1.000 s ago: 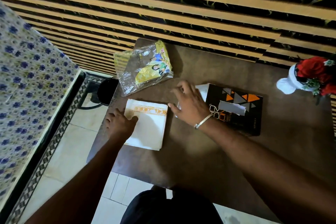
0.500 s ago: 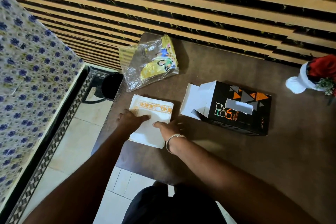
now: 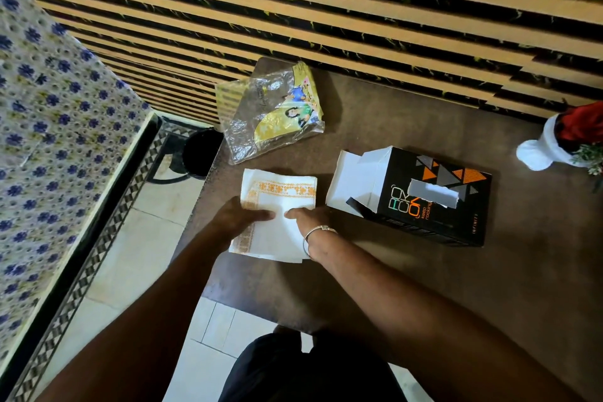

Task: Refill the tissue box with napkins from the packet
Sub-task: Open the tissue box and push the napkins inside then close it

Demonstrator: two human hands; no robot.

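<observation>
Napkins (image 3: 277, 215) are lying under both flat, spread hands, left hand (image 3: 243, 217) and right hand (image 3: 306, 217), with the tissue box (image 3: 424, 196) opening facing them just right.

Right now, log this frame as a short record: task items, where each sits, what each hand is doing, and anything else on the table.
surface: brown table
napkin stack: white napkins with orange border, flat near the table's left edge
tissue box: black box, lying right of the napkins, left end flaps open
packet: crumpled clear and yellow wrapper, behind the napkins, looks emptied
left hand: resting on the napkins
right hand: resting on the napkins, bangle on wrist
other: white vase with red flowers, far right
</observation>
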